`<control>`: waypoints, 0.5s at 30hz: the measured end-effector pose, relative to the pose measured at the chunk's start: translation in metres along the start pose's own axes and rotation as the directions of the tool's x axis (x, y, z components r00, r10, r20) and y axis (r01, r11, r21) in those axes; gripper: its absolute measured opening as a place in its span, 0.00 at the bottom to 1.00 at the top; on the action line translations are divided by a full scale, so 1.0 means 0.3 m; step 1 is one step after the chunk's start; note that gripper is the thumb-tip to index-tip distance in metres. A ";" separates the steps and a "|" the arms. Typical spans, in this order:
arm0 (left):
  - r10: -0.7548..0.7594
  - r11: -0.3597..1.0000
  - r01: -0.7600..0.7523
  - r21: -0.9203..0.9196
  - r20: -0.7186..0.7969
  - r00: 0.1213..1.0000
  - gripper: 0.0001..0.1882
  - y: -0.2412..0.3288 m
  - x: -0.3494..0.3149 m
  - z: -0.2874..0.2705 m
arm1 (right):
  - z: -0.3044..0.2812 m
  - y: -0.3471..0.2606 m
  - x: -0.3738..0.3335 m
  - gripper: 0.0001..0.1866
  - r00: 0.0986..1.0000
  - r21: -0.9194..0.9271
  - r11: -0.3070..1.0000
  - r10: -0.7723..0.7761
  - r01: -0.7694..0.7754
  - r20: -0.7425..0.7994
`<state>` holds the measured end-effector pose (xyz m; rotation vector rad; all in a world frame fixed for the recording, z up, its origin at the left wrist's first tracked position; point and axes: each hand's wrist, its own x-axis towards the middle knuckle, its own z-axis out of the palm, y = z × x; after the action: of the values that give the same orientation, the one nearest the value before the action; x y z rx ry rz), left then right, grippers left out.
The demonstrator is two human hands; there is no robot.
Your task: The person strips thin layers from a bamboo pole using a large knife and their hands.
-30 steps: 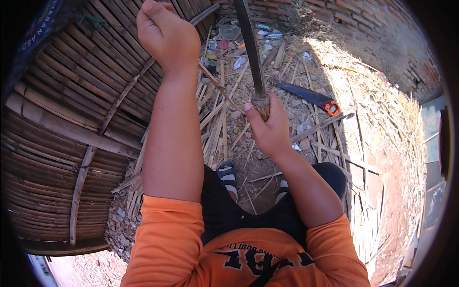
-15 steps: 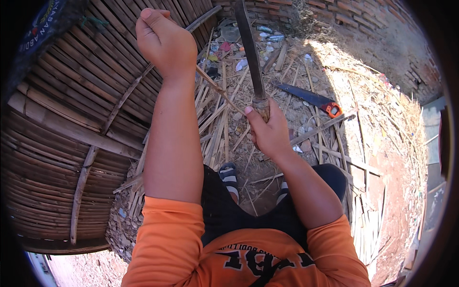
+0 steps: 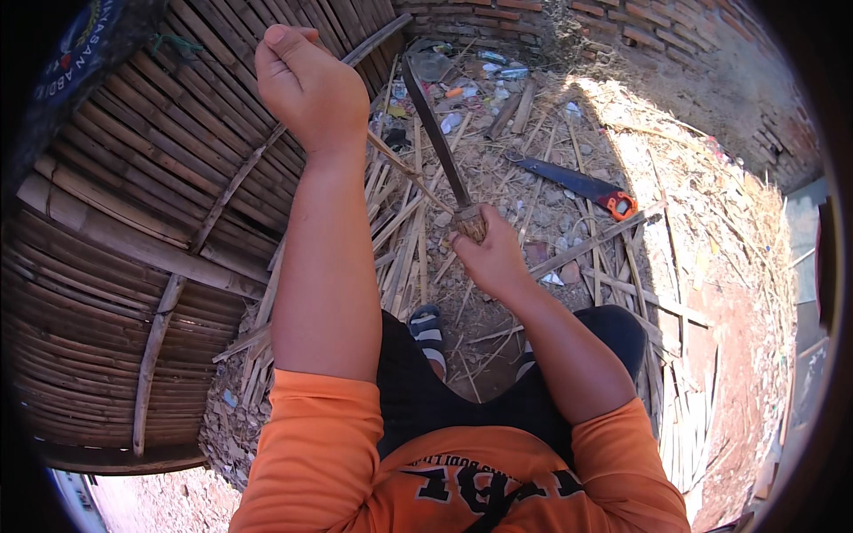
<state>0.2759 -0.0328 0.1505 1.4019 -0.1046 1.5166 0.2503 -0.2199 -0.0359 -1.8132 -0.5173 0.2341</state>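
My right hand (image 3: 496, 255) is wrapped round the wooden handle of a machete (image 3: 435, 133), its long dark blade slanting up and to the left. Raised at the upper left, in front of the bamboo wall, is my left hand (image 3: 311, 89), closed with the thumb uppermost. Its curled fingers face away, so what they hold is hidden. A thin bamboo strip (image 3: 410, 171) comes out from behind my left wrist and reaches down to the base of the machete blade.
A bamboo slat wall (image 3: 107, 226) stands on the left, a brick wall (image 3: 666, 40) at the back. On the ground lie a handsaw (image 3: 569, 178) with an orange and black handle, loose bamboo strips (image 3: 418, 240), straw and litter. My sandalled feet (image 3: 428, 333) are among the debris.
The machete has tipped to the left and its tip has come lower. My right hand has shifted slightly down and left; my left hand has moved only a little.
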 end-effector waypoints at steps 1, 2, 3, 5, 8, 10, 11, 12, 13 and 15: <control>0.011 1.000 -0.011 0.002 0.000 1.000 0.22 -0.002 0.001 -0.004 | -0.022 -0.042 -0.006 0.30 1.000 0.087 0.996 0.001 0.001 -0.018; 0.023 1.000 -0.023 0.009 -0.002 1.000 0.22 0.001 0.004 -0.010 | -0.043 -0.089 -0.014 0.30 0.999 0.173 0.985 -0.001 0.006 -0.033; 0.032 0.999 -0.032 0.018 0.000 0.999 0.22 -0.001 0.006 -0.012 | -0.060 -0.147 -0.028 0.30 0.998 0.292 0.956 -0.001 0.017 -0.055; 0.008 1.000 -0.008 0.000 -0.005 1.000 0.21 0.009 0.002 0.000 | -0.039 -0.124 -0.028 0.28 0.984 0.308 0.943 -0.086 0.131 -0.155; -0.061 0.998 0.060 0.034 0.013 0.998 0.19 0.008 -0.013 0.024 | 0.066 0.023 -0.039 0.26 0.957 0.043 0.974 -0.211 0.223 -0.201; -0.072 0.982 0.058 0.179 0.072 0.995 0.19 -0.006 -0.018 0.042 | 0.107 0.098 -0.020 0.25 0.992 -0.183 0.976 -0.125 0.120 -0.017; -0.076 0.993 0.072 0.093 0.046 0.996 0.19 -0.002 -0.008 0.031 | 0.124 0.086 -0.012 0.25 0.995 -0.288 0.954 -0.067 0.087 0.080; -0.083 0.997 0.083 0.005 0.022 0.996 0.19 0.004 0.001 0.018 | 0.120 0.078 -0.004 0.25 0.996 -0.248 0.968 -0.024 0.044 0.082; -0.093 0.992 0.092 -0.085 0.000 0.996 0.19 0.008 0.008 0.012 | 0.101 0.068 0.007 0.26 0.996 -0.208 0.978 0.020 -0.001 0.085; 0.015 1.000 -0.016 0.020 0.009 1.000 0.21 -0.018 0.014 0.009 | 0.074 0.051 0.003 0.26 0.996 -0.159 0.986 0.056 -0.046 0.065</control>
<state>0.2823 -0.0297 0.1517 1.4274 -0.1060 1.5279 0.2454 -0.2038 -0.0570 -1.9792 -0.5512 0.2989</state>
